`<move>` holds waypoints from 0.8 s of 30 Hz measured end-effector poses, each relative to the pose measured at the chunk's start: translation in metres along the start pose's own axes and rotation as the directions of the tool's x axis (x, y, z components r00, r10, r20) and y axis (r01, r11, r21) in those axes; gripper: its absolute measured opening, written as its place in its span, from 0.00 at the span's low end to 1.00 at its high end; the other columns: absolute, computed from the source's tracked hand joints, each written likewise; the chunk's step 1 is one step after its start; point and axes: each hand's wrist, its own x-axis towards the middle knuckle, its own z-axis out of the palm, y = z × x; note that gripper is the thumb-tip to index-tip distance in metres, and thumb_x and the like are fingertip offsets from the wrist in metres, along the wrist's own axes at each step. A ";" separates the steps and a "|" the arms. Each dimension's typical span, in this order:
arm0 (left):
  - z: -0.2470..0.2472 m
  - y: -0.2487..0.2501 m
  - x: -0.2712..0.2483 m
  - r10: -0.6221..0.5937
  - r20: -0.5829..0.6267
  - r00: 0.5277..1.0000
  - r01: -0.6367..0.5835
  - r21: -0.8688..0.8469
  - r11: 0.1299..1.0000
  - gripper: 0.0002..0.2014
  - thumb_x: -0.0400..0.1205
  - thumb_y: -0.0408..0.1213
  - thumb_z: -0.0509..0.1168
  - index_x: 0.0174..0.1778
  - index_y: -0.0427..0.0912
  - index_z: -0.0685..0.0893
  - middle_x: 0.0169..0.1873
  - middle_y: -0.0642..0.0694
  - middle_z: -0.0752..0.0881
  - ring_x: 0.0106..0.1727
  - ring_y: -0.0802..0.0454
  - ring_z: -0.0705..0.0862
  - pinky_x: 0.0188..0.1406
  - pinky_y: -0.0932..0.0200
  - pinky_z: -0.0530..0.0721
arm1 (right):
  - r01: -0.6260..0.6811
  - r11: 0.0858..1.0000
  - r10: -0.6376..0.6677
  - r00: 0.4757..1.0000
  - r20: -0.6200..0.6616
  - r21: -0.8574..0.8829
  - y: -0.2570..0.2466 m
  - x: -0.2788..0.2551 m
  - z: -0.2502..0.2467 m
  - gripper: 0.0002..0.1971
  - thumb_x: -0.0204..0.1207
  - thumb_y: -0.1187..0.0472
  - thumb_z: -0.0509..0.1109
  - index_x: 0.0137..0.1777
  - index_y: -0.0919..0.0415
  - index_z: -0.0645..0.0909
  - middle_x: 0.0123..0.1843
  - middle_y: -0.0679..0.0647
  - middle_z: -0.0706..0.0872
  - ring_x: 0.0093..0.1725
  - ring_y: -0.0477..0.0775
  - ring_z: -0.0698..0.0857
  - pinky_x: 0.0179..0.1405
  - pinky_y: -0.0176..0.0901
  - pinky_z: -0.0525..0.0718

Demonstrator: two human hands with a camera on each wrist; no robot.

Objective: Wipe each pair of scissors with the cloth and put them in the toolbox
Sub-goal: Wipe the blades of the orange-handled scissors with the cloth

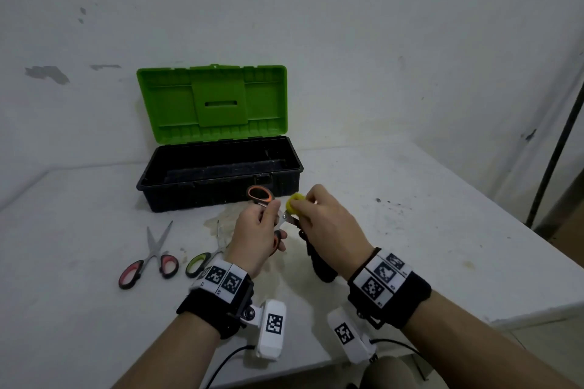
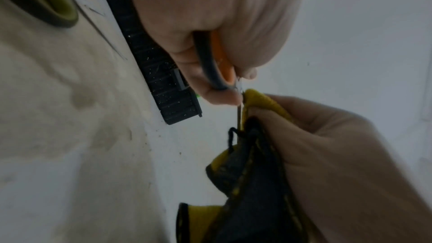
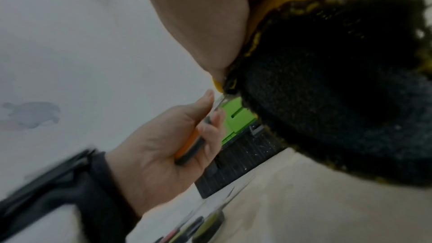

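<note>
My left hand (image 1: 257,232) grips the orange-handled scissors (image 1: 259,194) by the handles, just in front of the toolbox. The same handle (image 2: 217,66) shows in the left wrist view, and in the right wrist view it lies in the left palm (image 3: 189,143). My right hand (image 1: 322,215) pinches the yellow and black cloth (image 1: 295,200) around the blades, which are mostly hidden inside it (image 2: 252,154) (image 3: 327,80). The open toolbox (image 1: 218,183), black with a green lid (image 1: 211,101), stands at the back of the table.
Red-handled scissors (image 1: 148,262) and green-handled scissors (image 1: 202,260) lie on the white table (image 1: 410,230) to the left of my hands. The table's right edge runs diagonally near a dark pole (image 1: 556,148). A stained patch marks the table under my hands.
</note>
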 end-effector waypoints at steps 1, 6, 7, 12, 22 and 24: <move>-0.001 -0.001 -0.001 -0.007 -0.009 1.000 0.007 0.009 1.000 0.18 0.90 0.44 0.60 0.37 0.37 0.75 0.31 0.42 0.77 0.24 0.52 0.85 0.20 0.56 0.80 | -0.034 0.999 0.034 0.999 -0.008 0.018 0.005 0.004 0.000 0.04 0.81 0.62 0.67 0.52 0.57 0.84 0.44 0.54 0.73 0.33 0.55 0.72 0.25 0.54 0.81; -0.005 -0.001 -0.001 -0.034 -0.043 0.999 0.035 0.013 0.999 0.17 0.89 0.46 0.61 0.40 0.37 0.76 0.33 0.43 0.78 0.24 0.53 0.85 0.21 0.58 0.80 | -0.168 0.979 0.178 0.981 -0.079 0.116 0.018 0.017 -0.017 0.13 0.86 0.52 0.62 0.55 0.56 0.86 0.45 0.51 0.75 0.36 0.56 0.79 0.35 0.51 0.83; -0.005 -0.001 0.000 -0.036 -0.050 0.998 0.036 0.002 0.999 0.17 0.89 0.47 0.61 0.41 0.37 0.76 0.35 0.43 0.78 0.25 0.52 0.86 0.22 0.56 0.81 | -0.154 0.979 0.168 0.981 -0.101 0.130 0.014 0.015 -0.021 0.13 0.86 0.52 0.61 0.56 0.57 0.85 0.46 0.51 0.75 0.36 0.56 0.79 0.35 0.50 0.82; 0.002 0.005 0.000 -0.005 -0.016 1.000 0.005 -0.042 0.999 0.15 0.90 0.44 0.60 0.47 0.34 0.79 0.35 0.43 0.80 0.28 0.48 0.85 0.22 0.56 0.82 | -0.001 0.999 0.000 1.000 0.013 0.050 -0.015 -0.001 -0.011 0.09 0.85 0.56 0.62 0.53 0.57 0.83 0.46 0.52 0.76 0.39 0.55 0.79 0.29 0.50 0.80; 0.001 0.006 -0.004 -0.024 -0.043 0.999 0.022 -0.043 0.999 0.15 0.90 0.44 0.59 0.43 0.38 0.76 0.36 0.43 0.75 0.24 0.54 0.84 0.19 0.59 0.80 | -0.174 0.983 0.180 0.976 -0.120 0.057 0.016 0.018 -0.020 0.10 0.85 0.54 0.64 0.50 0.56 0.84 0.43 0.52 0.74 0.34 0.58 0.77 0.29 0.55 0.82; 0.001 0.006 -0.002 -0.037 -0.048 0.998 0.035 -0.031 0.999 0.15 0.90 0.45 0.59 0.44 0.38 0.76 0.37 0.43 0.75 0.25 0.55 0.84 0.21 0.59 0.81 | -0.114 0.993 0.118 0.981 -0.153 0.039 0.010 0.015 -0.027 0.08 0.84 0.55 0.65 0.49 0.57 0.83 0.42 0.52 0.74 0.32 0.57 0.75 0.25 0.52 0.80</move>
